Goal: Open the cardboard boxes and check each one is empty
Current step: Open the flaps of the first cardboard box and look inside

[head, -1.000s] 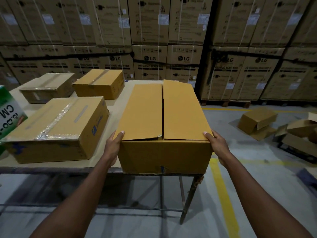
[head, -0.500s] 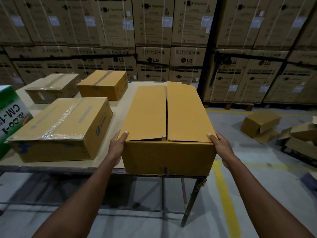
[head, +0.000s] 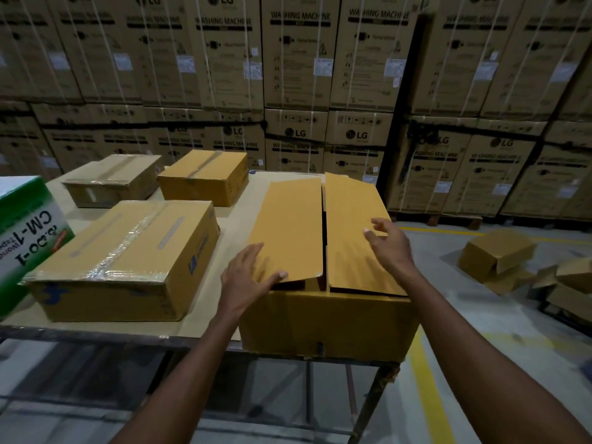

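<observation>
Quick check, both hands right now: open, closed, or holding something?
Left hand: open, fingers and thumb on the near corner of the box's left flap.
Right hand: open, fingers spread over the right flap, holding nothing.

1. Four brown cardboard boxes sit on the table [head: 80, 328]: one untaped box [head: 326, 322] at the near right edge, a taped box [head: 128, 261] beside it, and two taped boxes [head: 112, 181] [head: 203, 177] farther back.
2. One green-and-white box [head: 25, 238] stands at the left edge.
3. Two hands [head: 246, 277] [head: 389, 248] are at the untaped box.
4. Several loose boxes [head: 496, 257] lie on the floor; the exact count is unclear.
</observation>
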Motion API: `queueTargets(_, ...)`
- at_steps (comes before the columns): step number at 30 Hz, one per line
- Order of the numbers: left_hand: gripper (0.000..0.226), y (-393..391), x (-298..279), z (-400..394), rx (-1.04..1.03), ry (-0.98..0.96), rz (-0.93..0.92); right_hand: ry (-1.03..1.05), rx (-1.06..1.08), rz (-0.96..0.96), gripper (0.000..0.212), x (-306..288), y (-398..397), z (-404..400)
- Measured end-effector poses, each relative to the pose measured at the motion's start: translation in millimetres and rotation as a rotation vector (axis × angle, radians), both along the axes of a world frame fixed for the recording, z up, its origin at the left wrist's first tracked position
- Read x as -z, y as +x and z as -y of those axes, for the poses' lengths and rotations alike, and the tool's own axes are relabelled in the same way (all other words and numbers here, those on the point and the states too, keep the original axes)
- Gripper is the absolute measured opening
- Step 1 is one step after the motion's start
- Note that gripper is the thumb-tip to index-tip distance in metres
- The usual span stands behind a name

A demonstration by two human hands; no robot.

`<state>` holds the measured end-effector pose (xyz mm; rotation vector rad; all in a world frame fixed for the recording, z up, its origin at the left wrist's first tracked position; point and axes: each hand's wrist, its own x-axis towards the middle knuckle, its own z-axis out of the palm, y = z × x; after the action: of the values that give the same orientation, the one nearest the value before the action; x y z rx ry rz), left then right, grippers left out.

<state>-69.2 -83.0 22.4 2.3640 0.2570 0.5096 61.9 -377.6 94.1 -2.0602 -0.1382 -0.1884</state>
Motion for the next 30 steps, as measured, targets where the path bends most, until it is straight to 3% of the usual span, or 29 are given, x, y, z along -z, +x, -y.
queueTargets(2,0.123,5,-5,3,0.038,0.171,-0.049,-0.054,-0.098,-0.047,0.049,-11,10,-33)
queueTargets(5,0.117,10,-12,15,0.079,0.302,-0.151,-0.134,-0.199,-0.193,0.06,-19,28,-74)
queueTargets(11,0.103,12,-12,20,0.111,0.149,-0.328,0.02,-0.188,-0.43,0.086,-5,51,-128)
queueTargets(14,0.1,9,-11,14,0.12,0.113,-0.263,0.112,-0.081,-0.377,0.07,-8,56,-141)
queueTargets(16,0.091,8,-14,7,0.096,-0.002,-0.152,0.252,-0.054,-0.33,0.047,-20,57,-147)
queueTargets(18,0.077,4,-22,2,0.039,-0.247,-0.027,0.439,-0.151,-0.319,0.027,-40,50,-159)
queueTargets(20,0.064,-3,-30,-5,-0.028,-0.492,0.093,0.544,-0.329,-0.347,0.031,-59,39,-176)
queueTargets(22,0.05,-12,-32,-14,-0.09,-0.698,0.174,0.451,-0.471,-0.309,0.045,-67,28,-200)
queueTargets(26,0.037,-21,-11,-40,-0.225,-1.038,0.198,-0.012,-0.667,-0.076,0.051,-33,13,-256)
queueTargets(30,0.035,-24,25,-57,-0.371,-1.126,0.106,-0.43,-0.756,-0.012,0.052,20,-2,-290)
